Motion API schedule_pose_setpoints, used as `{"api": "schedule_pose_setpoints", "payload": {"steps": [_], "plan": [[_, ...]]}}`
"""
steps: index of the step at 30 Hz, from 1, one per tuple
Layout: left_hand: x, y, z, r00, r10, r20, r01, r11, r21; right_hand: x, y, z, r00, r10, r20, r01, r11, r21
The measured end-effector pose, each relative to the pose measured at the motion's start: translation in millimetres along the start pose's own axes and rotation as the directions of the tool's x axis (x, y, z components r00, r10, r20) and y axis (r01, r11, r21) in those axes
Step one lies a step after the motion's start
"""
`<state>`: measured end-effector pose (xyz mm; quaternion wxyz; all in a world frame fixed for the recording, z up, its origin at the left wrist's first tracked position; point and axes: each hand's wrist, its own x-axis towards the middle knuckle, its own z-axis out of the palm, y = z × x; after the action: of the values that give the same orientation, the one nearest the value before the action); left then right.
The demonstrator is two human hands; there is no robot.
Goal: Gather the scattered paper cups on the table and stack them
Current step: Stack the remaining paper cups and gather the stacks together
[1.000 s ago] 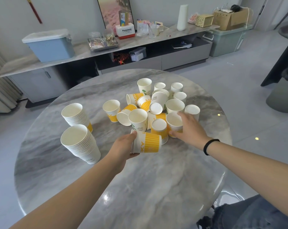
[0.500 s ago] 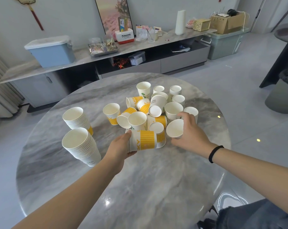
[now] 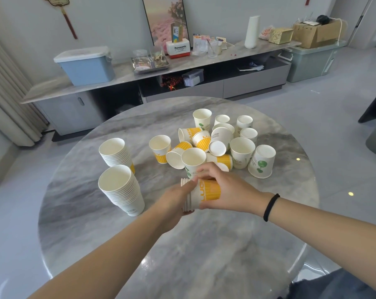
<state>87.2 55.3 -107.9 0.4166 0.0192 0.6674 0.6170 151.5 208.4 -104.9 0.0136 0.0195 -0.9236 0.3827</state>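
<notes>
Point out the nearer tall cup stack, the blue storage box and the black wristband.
nearer tall cup stack (image 3: 126,195), head view, ribbed side.
blue storage box (image 3: 87,71), head view, front wall.
black wristband (image 3: 270,207), head view, band's middle.

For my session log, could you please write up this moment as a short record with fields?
surface: round marble table
left hand: grip closed on the rim end of the held stack, which lies sideways
right hand: closed over the held stack's yellow end
finished stacks: near stack and far stack, both upright on the table's left
loose cups: a cluster beyond the hands, some upright, some tipped, one green-printed cup upside down
task state: unfinished
</notes>
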Motion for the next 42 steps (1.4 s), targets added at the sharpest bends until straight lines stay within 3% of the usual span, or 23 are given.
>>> {"api": "schedule_pose_setpoints", "payload": {"steps": [2, 4, 6, 8, 11, 14, 16, 19, 22, 25, 27, 30, 32, 34, 38, 42], "plan": [[3, -1, -6, 0.995, -0.006, -0.095, 0.009, 1.0, 0.027, 9, 8, -3, 0.993, -0.062, -0.1, 0.056, 0.997, -0.06], [6, -1, -14, 0.978, -0.027, -0.206, 0.032, 0.999, 0.025, 18, 22, -8, 0.966, -0.075, -0.247, 0.012, 0.969, -0.246], [8, -3, -21, 0.963, -0.028, -0.268, 0.035, 0.999, 0.019, 26, 36, -14, 0.976, 0.057, -0.211, -0.142, 0.898, -0.417], [10, -4, -25, 0.958, -0.015, -0.287, 0.024, 0.999, 0.027, 29, 44, -15, 0.975, 0.215, -0.056, -0.217, 0.871, -0.44], [10, -5, -29, 0.948, -0.007, -0.317, 0.016, 0.999, 0.027, 31, 47, -14, 0.966, 0.259, -0.012, -0.249, 0.915, -0.317], [10, -4, -32, 0.937, -0.032, -0.347, 0.015, 0.999, -0.051, 27, 40, -14, 0.944, 0.267, -0.195, -0.276, 0.961, -0.022], [9, -1, -32, 0.933, -0.054, -0.356, 0.019, 0.995, -0.102, 21, 36, -14, 0.888, 0.349, -0.3, -0.3, 0.933, 0.198], [8, 4, -33, 0.927, -0.073, -0.368, 0.022, 0.99, -0.141, 17, 35, -17, 0.805, 0.462, -0.373, -0.341, 0.874, 0.346], [4, 5, -31, 0.95, -0.072, -0.305, 0.017, 0.984, -0.18, 18, 26, -19, 0.827, 0.516, -0.223, -0.354, 0.786, 0.507], [0, 7, -26, 0.979, -0.021, -0.204, -0.02, 0.98, -0.198, 21, 11, -8, 0.9, 0.435, -0.022, -0.34, 0.735, 0.587], [-3, 10, -23, 0.981, 0.022, -0.194, -0.056, 0.983, -0.175, 22, 2, 4, 0.912, 0.403, 0.069, -0.35, 0.683, 0.641], [-14, 15, -23, 0.982, 0.114, -0.148, -0.122, 0.991, -0.051, 25, -9, 12, 0.913, 0.387, 0.128, -0.375, 0.672, 0.638], [-23, 16, -23, 0.98, 0.184, -0.075, -0.177, 0.98, 0.086, 25, -11, 11, 0.914, 0.391, 0.105, -0.366, 0.685, 0.63], [-32, 21, -23, 0.958, 0.27, -0.096, -0.243, 0.942, 0.231, 28, -13, 7, 0.915, 0.399, 0.051, -0.346, 0.715, 0.607], [-47, 55, -34, 0.794, 0.562, -0.231, -0.383, 0.758, 0.529, 43, -27, 0, 0.942, 0.336, -0.003, -0.254, 0.72, 0.645], [-47, 85, -57, 0.686, 0.665, -0.296, -0.351, 0.658, 0.666, 68, -50, -3, 0.972, 0.232, -0.028, -0.162, 0.753, 0.638]]}}
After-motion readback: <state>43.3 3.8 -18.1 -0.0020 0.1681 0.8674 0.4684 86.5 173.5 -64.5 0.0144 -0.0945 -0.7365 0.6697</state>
